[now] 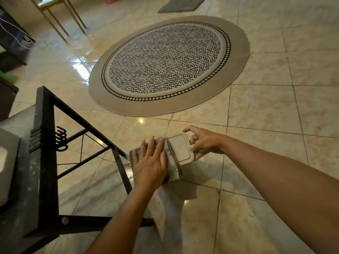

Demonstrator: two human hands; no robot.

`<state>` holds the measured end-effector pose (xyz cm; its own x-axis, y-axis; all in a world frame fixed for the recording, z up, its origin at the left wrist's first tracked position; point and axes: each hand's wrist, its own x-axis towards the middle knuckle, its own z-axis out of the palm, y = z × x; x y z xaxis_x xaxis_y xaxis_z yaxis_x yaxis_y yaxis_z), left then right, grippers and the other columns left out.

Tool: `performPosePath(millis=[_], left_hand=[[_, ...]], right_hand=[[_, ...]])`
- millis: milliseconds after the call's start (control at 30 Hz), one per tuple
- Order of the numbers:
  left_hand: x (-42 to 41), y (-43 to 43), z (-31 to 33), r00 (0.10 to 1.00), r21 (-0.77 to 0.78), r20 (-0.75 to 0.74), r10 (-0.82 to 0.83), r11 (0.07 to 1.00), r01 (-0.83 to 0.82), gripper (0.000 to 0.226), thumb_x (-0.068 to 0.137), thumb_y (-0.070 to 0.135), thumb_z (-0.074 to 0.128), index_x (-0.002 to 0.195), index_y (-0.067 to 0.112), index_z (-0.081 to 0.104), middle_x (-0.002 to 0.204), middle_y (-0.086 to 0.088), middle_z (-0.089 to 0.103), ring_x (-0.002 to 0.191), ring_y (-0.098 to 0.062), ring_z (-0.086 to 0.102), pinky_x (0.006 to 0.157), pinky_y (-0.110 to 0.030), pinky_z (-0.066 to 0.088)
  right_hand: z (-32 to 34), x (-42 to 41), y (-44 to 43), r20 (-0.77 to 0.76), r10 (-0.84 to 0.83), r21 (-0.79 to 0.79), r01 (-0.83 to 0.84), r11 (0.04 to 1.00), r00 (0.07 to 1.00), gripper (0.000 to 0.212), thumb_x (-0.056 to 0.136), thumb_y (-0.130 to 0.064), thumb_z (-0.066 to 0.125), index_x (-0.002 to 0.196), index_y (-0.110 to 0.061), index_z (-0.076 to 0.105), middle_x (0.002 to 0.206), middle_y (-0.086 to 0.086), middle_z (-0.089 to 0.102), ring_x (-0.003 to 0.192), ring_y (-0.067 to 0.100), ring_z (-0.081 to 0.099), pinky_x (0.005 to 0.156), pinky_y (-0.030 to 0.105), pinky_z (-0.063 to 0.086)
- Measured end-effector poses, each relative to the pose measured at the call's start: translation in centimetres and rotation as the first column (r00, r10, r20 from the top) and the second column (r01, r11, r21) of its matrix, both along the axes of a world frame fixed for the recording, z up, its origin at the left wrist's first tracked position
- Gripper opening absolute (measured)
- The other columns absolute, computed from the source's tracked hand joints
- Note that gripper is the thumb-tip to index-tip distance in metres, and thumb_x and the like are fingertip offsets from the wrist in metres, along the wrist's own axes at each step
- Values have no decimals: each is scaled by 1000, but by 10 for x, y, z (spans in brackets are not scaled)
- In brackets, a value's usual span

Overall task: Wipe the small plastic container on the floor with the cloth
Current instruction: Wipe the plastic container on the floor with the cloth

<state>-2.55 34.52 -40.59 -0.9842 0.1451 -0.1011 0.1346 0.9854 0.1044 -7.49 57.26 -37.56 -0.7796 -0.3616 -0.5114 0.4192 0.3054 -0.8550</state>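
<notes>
A small beige plastic container (180,147) with a flat lid stands on the tiled floor. A grey cloth (173,166) lies draped over its left part and down its near side. My left hand (149,162) presses flat on the cloth, fingers spread and pointing away from me. My right hand (203,142) grips the container's right edge, thumb and fingers curled around its far right corner.
A black metal frame (45,136) with hooks stands just left of the container, one slanted leg close to my left hand. A round patterned rug (168,65) lies beyond. A grey mat (181,4) and chair legs (60,21) are farther back.
</notes>
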Motion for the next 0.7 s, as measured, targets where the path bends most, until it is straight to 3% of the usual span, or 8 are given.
performPosePath(millis=[67,200,333,433,600,700], left_hand=[[4,21,4,1000,54,29,2,999,-4,60,99,52,4,155,40,-11,163,12,-19,149,-19,-25,121,-51,-14],[-12,52,1,987,87,9,-162,983,160,57,103,52,8,156,41,-8,165,10,-17,150,-20,-23,122,-53,-9],[-40,24,1,995,69,48,85,994,-88,57,103,50,9,157,40,-4,168,5,-5,153,-22,-14,122,-56,-5],[-25,12,5,964,64,58,259,963,-263,58,103,48,12,157,39,-7,168,4,-8,153,-24,-14,120,-59,-7],[4,64,5,999,75,54,-3,997,-1,56,103,50,9,154,41,-14,163,9,-20,149,-22,-24,120,-56,-12],[-25,54,5,998,80,58,24,996,-28,55,104,49,9,155,41,-9,166,6,-14,151,-21,-19,121,-55,-8]], right_hand=[[1,0,0,3,9,-4,-9,1000,1000,68,89,17,52,140,-24,38,83,9,48,63,19,61,72,47,63],[3,2,-2,-5,8,-10,-8,1000,1000,72,85,21,50,138,-27,37,85,13,51,72,23,63,71,45,63],[0,2,-5,-12,-33,0,33,999,999,68,89,18,52,142,-21,36,86,11,46,68,19,59,69,43,63],[1,1,-4,-26,-33,11,33,999,999,67,88,17,53,141,-21,37,87,11,48,68,20,61,67,42,63],[-2,1,-3,-9,-10,15,11,1000,1000,72,83,20,52,139,-25,39,81,10,49,66,19,56,68,41,60],[-2,4,-5,-9,-47,3,47,999,999,71,85,20,51,139,-23,37,82,9,47,68,20,55,70,42,62]])
